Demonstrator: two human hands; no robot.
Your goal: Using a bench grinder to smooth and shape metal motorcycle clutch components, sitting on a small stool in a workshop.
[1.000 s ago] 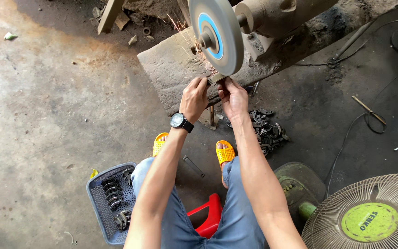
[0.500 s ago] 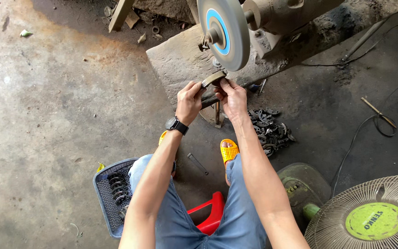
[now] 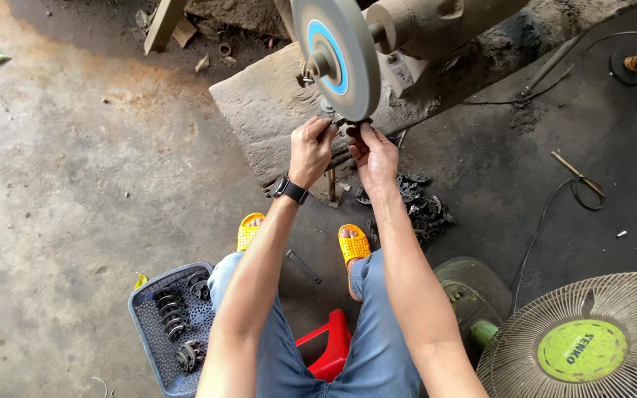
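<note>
Upper centre of frame: left hand and right hand, arms outstretched, each grip clenched on one small dark metal part pressed beneath one grinding wheel; one basket lower left; one fan lower right

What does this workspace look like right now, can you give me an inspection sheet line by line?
Surface: stained grey concrete floor.
Job's things: small dark metal part held up at the rim of the round grey grinding wheel with blue centre ring.
Clutter: heap of dark metal parts; blue plastic basket holding similar parts.
Hands: left hand and right hand both grip the part.
Cables: black cable across the floor.
Surroundings: beige floor fan with green hub; red plastic stool.
</note>
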